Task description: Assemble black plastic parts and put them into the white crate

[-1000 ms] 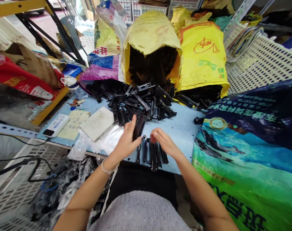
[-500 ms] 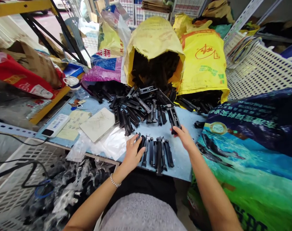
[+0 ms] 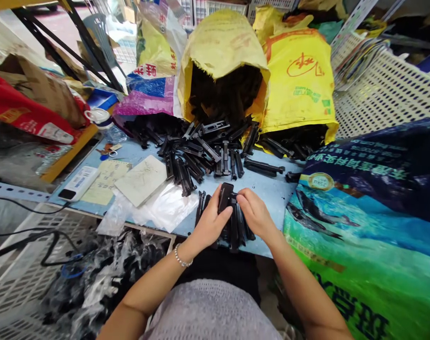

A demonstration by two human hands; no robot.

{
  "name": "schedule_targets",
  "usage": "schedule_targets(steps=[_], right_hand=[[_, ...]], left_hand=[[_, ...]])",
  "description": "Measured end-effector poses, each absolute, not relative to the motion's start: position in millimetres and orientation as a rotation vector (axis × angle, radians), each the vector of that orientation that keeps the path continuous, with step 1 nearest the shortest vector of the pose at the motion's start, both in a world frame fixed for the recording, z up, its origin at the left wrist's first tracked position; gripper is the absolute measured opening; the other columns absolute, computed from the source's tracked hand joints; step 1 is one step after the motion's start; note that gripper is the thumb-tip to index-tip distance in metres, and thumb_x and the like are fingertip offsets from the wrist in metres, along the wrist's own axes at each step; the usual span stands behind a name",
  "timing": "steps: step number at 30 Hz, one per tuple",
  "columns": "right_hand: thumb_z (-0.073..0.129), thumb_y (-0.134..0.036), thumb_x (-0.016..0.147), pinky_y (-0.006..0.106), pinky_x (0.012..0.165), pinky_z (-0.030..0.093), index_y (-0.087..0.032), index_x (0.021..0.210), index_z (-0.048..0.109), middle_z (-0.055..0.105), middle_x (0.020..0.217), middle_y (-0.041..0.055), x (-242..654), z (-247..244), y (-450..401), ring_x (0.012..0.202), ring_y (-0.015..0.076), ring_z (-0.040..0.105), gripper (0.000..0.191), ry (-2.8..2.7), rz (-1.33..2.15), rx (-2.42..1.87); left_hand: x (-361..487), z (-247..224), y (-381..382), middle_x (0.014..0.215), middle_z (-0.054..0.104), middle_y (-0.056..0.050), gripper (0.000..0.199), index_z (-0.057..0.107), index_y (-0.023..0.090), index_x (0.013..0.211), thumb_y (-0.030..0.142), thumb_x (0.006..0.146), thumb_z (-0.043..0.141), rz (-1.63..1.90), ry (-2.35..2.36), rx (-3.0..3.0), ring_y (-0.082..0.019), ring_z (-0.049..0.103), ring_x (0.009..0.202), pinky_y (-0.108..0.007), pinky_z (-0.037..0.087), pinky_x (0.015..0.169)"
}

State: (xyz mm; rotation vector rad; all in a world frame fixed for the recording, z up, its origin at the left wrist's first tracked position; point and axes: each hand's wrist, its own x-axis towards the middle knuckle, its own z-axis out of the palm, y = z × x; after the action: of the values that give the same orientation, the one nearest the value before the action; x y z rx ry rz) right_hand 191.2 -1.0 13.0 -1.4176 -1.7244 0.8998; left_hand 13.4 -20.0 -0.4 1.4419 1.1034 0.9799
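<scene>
My left hand (image 3: pixel 211 223) is closed around a long black bar-shaped part (image 3: pixel 226 194), its thumb lying across the part's near side. My right hand (image 3: pixel 255 212) meets it from the right, fingers curled in and pinching at the upper right of the held part; exactly what lies between those fingertips is partly hidden. Beneath both hands a row of similar black parts (image 3: pixel 240 229) lies side by side at the table's near edge, partly covered by the hands. Farther back is a loose heap of slotted black parts (image 3: pixel 207 151).
A yellow sack (image 3: pixel 225 42) spills black parts onto the blue table (image 3: pixel 271 217). Another yellow sack (image 3: pixel 299 85) stands beside it. On the left are a white square plate (image 3: pixel 142 180), clear plastic bags (image 3: pixel 165 208) and a white device (image 3: pixel 78 184). A blue-green sack (image 3: pixel 363 226) borders the right.
My right hand has moved left and toward me to meet the left. Black parts now lie separately at the table's right. My left hand has closed on a black part above the row.
</scene>
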Motion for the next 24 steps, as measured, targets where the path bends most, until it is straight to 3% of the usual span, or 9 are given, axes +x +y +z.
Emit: schedule_targets(steps=[3,7,9,13,18,21,22,24], right_hand=[[0.044,-0.049,0.096,0.029,0.067,0.039,-0.022,0.076,0.051,0.049,0.07,-0.0011,175.2,14.3,12.7,0.068,0.0158,0.047,0.033,-1.739,0.95,-1.322],[0.036,-0.058,0.095,0.026,0.05,0.033,-0.023,0.075,0.045,0.04,0.061,-0.0049,162.9,4.9,17.8,0.052,0.0127,0.039,0.041,-1.41,1.436,-1.237],[0.035,-0.059,0.096,0.026,0.052,0.035,-0.023,0.079,0.048,0.045,0.064,-0.0038,163.0,2.1,9.1,0.055,0.0131,0.042,0.042,-1.475,1.495,-1.243],[0.045,-0.053,0.095,0.028,0.065,0.039,-0.021,0.077,0.054,0.054,0.075,0.0003,157.4,-6.8,-27.2,0.069,0.0154,0.049,0.037,-1.929,1.202,-1.323],[0.027,-0.049,0.101,0.027,0.06,0.041,-0.021,0.074,0.054,0.052,0.063,-0.0019,144.6,-27.1,-53.7,0.059,0.014,0.05,0.047,-1.875,1.44,-1.337],[0.036,-0.046,0.099,0.038,0.081,0.046,-0.02,0.091,0.063,0.064,0.089,0.0077,157.2,-35.4,-51.7,0.088,0.0234,0.059,0.039,-2.041,0.976,-1.512],[0.041,-0.044,0.097,0.044,0.09,0.044,-0.02,0.105,0.064,0.063,0.106,0.0121,165.2,-39.0,-50.1,0.104,0.0285,0.056,0.033,-2.083,0.753,-1.575],[0.048,-0.038,0.093,0.053,0.1,0.039,-0.02,0.13,0.054,0.054,0.13,0.0168,185.3,-48.4,-46.8,0.123,0.0346,0.046,0.041,-2.154,0.476,-1.638]], left_hand=[[12.1,1.6,-22.4,0.159,0.024,-0.01,0.065,0.022,0.021,0.151,0.044,0.096,0.047,0.979,1.142,1.5,-0.025,0.022,0.147,-0.043,0.016,0.122],[8.4,-1.4,-13.7,0.158,0.029,-0.01,0.063,0.026,0.02,0.15,0.044,0.095,0.048,1.044,1.164,1.498,-0.025,0.026,0.146,-0.042,0.019,0.121],[5.0,-3.9,-7.0,0.154,0.036,-0.01,0.059,0.033,0.02,0.146,0.046,0.095,0.047,1.087,1.174,1.413,-0.025,0.032,0.143,-0.041,0.022,0.12],[0.5,-6.7,-0.7,0.144,0.049,-0.008,0.053,0.044,0.023,0.14,0.049,0.094,0.048,1.176,1.232,1.227,-0.027,0.042,0.137,-0.043,0.028,0.118],[-19.0,-15.0,-10.7,0.155,0.036,-0.007,0.06,0.033,0.023,0.147,0.049,0.095,0.047,1.184,1.327,1.311,-0.024,0.028,0.145,-0.039,0.019,0.122],[-43.5,-33.5,-16.6,0.156,0.032,-0.009,0.066,0.029,0.021,0.15,0.051,0.094,0.047,1.025,1.431,1.362,-0.026,0.026,0.146,-0.042,0.015,0.122],[-49.4,-41.8,-18.1,0.157,0.03,-0.01,0.069,0.028,0.021,0.15,0.053,0.093,0.048,0.954,1.458,1.349,-0.026,0.024,0.147,-0.044,0.014,0.122],[-52.7,-59.1,-21.0,0.16,0.023,-0.009,0.073,0.024,0.022,0.152,0.055,0.092,0.049,0.863,1.486,1.289,-0.027,0.018,0.149,-0.046,0.012,0.123]])
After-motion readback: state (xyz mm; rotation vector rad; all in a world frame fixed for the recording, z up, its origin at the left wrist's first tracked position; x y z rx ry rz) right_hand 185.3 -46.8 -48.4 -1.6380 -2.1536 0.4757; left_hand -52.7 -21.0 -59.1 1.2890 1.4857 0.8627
